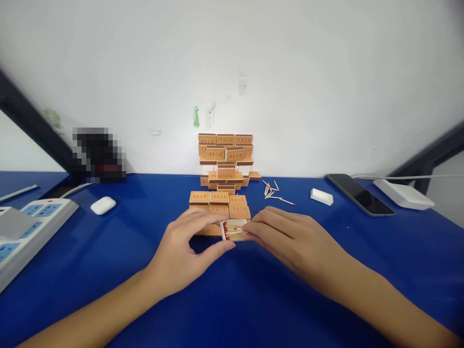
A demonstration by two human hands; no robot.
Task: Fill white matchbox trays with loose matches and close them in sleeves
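Note:
An open matchbox (235, 230) filled with red-tipped matches is held low over the front of the table. The thumb and fingers of my left hand (188, 244) grip its left end. Closed around its right end, the fingers of my right hand (290, 237) hide that part, so I cannot tell whether they also pinch matches. Just behind lie closed orange matchboxes (219, 199) in rows. Farther back, more matchboxes are built into a tall stack (225, 154) by the wall. Several loose matches (270, 189) lie scattered right of the stack.
A white power strip (43, 227) and a white earbud case (103, 206) sit on the left of the blue table (232, 309). To the right are a small white block (321, 196), a dark phone (358, 193) and a white box-shaped device (404, 194) with a cable.

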